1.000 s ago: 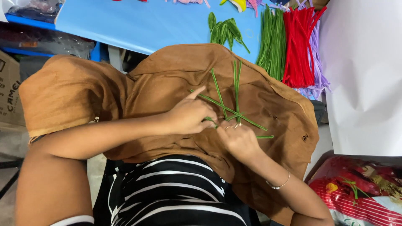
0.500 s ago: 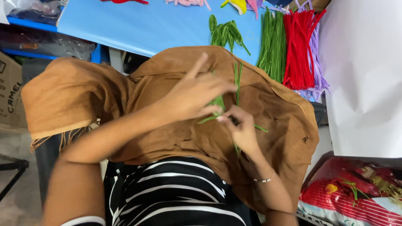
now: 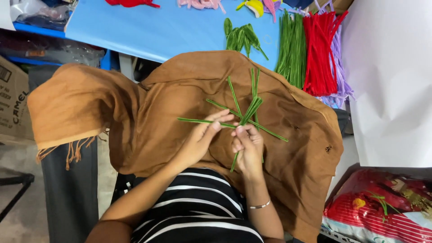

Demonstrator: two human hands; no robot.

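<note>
Several green pipe cleaners (image 3: 243, 110) cross each other in a fan above a brown cloth (image 3: 180, 99) draped over my lap. My right hand (image 3: 246, 146) pinches the bunch where the stems cross, with one stem sticking down below the fist. My left hand (image 3: 204, 135) grips a stem that points out to the left, its fingertips touching the crossing point beside the right hand. A thin bracelet sits on my right wrist.
A blue table (image 3: 157, 27) lies ahead with green leaf shapes (image 3: 240, 38), bundles of green pipe cleaners (image 3: 290, 49), red pipe cleaners (image 3: 320, 54) and purple ones (image 3: 341, 76). White sheet (image 3: 391, 81) at right, red patterned bag (image 3: 378, 207) lower right, cardboard box (image 3: 13, 103) at left.
My left hand came down from its raised pose above the stems and now holds a stem pulled out to the left. The stems are spread wider into a fan.
</note>
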